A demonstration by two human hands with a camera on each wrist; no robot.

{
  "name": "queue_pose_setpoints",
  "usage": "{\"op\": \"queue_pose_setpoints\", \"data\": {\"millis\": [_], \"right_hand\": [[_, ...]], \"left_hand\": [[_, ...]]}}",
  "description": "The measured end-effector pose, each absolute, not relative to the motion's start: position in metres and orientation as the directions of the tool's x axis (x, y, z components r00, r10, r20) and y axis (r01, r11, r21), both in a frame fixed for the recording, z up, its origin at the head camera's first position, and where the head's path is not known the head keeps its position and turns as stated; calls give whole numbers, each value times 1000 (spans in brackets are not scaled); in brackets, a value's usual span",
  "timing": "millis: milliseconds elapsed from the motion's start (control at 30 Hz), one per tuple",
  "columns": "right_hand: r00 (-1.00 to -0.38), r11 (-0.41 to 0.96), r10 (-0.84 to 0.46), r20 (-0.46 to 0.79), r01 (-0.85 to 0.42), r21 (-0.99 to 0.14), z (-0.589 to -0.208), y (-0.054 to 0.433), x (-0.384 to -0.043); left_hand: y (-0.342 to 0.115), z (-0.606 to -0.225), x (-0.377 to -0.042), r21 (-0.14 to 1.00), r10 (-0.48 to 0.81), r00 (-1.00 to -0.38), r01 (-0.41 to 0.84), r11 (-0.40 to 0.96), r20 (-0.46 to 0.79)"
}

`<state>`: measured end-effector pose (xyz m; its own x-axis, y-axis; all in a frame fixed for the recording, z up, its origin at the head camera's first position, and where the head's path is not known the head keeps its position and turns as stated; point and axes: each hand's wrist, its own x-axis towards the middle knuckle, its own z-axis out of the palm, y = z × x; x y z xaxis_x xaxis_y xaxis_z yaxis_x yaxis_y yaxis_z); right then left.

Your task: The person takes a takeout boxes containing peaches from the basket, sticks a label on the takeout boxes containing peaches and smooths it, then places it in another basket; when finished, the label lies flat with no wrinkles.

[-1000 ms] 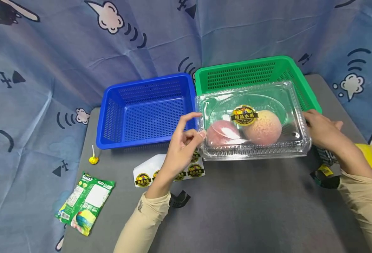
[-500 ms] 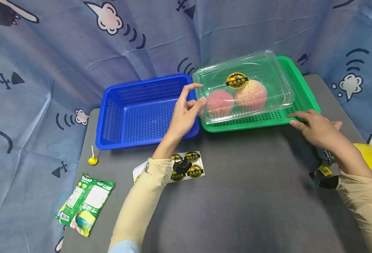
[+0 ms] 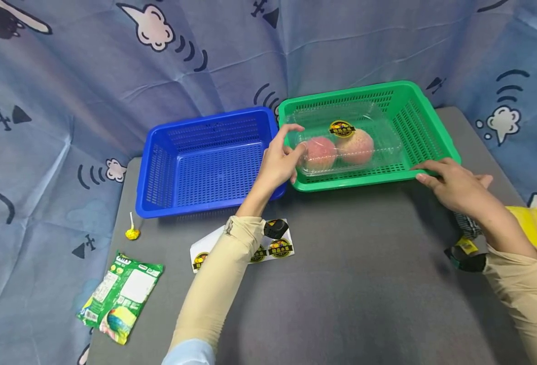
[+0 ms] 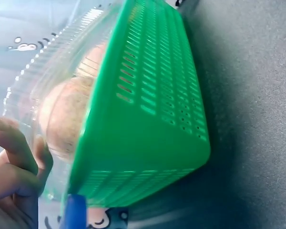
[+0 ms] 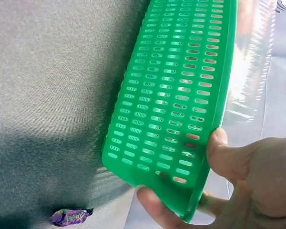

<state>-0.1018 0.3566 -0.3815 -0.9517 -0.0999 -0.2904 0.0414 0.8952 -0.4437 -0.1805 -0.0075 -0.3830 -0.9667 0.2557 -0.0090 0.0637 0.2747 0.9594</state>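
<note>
A clear plastic fruit box [image 3: 384, 147] with two peaches [image 3: 357, 148] and a round fruit sticker [image 3: 342, 129] on its lid sits inside the green basket [image 3: 368, 180], toward its left side. My left hand [image 3: 277, 161] pinches the box's left end between thumb and fingers. In the left wrist view those fingers curl at the edge of the box, beside the basket's rim. My right hand [image 3: 460, 185] holds the front right rim of the green basket. Its thumb presses the outer wall in the right wrist view, while other fingers are partly hidden behind the rim.
A blue basket [image 3: 213, 205] stands left of the green one. In front lies a sheet of fruit stickers [image 3: 280, 248], partly under my left forearm. Farther left are a yellow lollipop [image 3: 133, 233] and a green snack bag [image 3: 121, 299]. A purple wrapped sweet [image 5: 71, 217] shows in the right wrist view.
The fruit box has moved back and down from in front of the green basket into it, carried by my left hand. My right hand has left the box and grips the basket rim.
</note>
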Motion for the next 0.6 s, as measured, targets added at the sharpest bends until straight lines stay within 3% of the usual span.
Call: {"op": "queue_pose_setpoints", "data": {"millis": [600], "right_hand": [[-962, 889, -87, -257, 41, -457, -387, 357, -101]], "left_hand": [[10, -386, -192, 870, 260, -954, -2, 493, -149]]}}
